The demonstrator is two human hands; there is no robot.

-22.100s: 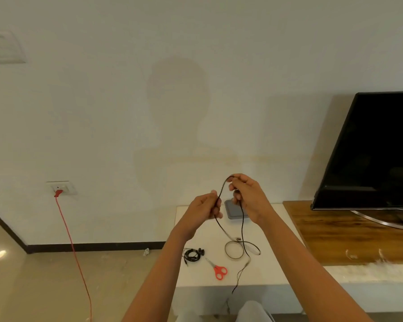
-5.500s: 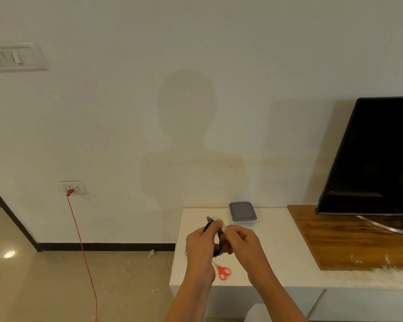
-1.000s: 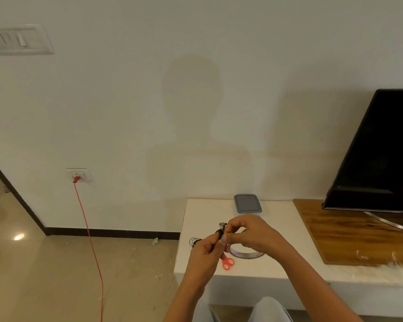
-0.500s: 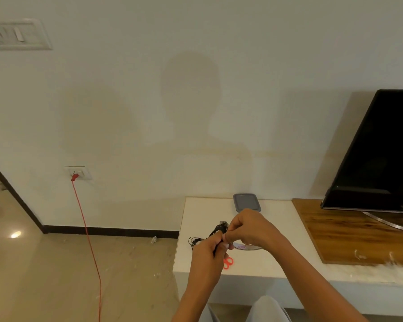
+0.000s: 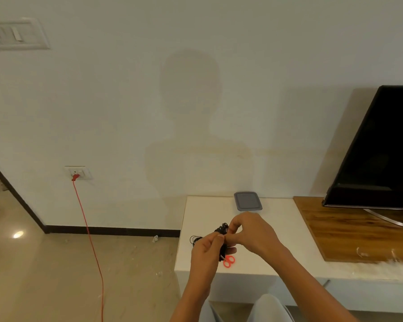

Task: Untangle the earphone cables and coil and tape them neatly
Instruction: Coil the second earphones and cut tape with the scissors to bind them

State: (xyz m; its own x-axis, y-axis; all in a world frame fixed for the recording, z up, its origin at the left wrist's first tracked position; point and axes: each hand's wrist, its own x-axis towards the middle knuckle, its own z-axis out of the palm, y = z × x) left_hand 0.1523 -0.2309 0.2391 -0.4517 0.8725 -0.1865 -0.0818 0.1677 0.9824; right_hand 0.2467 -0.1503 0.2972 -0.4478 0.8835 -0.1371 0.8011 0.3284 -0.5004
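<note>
I count two hands, lower centre, left hand (image 5: 207, 250) and right hand (image 5: 250, 233) both pinching one black earphone bundle (image 5: 222, 229) above white table (image 5: 207, 210), one more coil (image 5: 194, 240) (partly hidden) left of them, one red scissors (image 5: 229, 261) below.

Soft even light, faint wall (image 5: 102, 101) shadow, edges w/ wide-angle warp

A grey container (image 5: 248, 201) sits at the back edge of the table (image 5: 205, 210). A television (image 5: 382, 147) stands on a wooden board (image 5: 349, 233) at its right end. A red cable (image 5: 88, 230) hangs from a wall socket (image 5: 78, 172).
</note>
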